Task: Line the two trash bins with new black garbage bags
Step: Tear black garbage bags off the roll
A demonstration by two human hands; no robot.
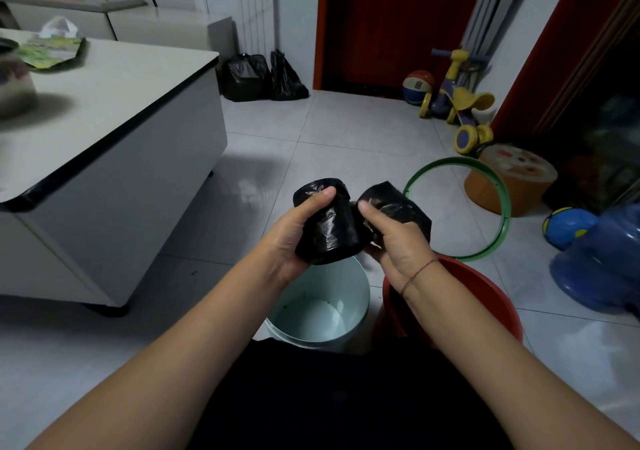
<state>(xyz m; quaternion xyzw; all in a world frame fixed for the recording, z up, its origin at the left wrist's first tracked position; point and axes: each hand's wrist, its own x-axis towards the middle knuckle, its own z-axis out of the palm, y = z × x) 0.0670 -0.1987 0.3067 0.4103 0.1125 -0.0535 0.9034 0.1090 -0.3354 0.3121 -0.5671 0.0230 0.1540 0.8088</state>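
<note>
A: Head view, centre frame: the left hand (pixel 294 238) is wrapped round a thick roll of black plastic garbage bags (pixel 327 231), thumb pressed on top.

B: And the right hand (pixel 398 241) pinches the loose black bag end (pixel 398 207) peeling off at the roll's three o'clock side, fingers closed tight on it.

A: Below the roll, at six o'clock, the pale mint round plastic bin (pixel 356 290) stands unlined.

B: The red round plastic bin (pixel 491 297) sits just beside it at three o'clock, also bare.

A: A loose green plastic ring (pixel 504 193) lies on the floor at one o'clock.

Glossy pale floor tiles (pixel 346 130), a white black-edged table (pixel 114 78) at left, a dark red door (pixel 391 23) beyond.
</note>
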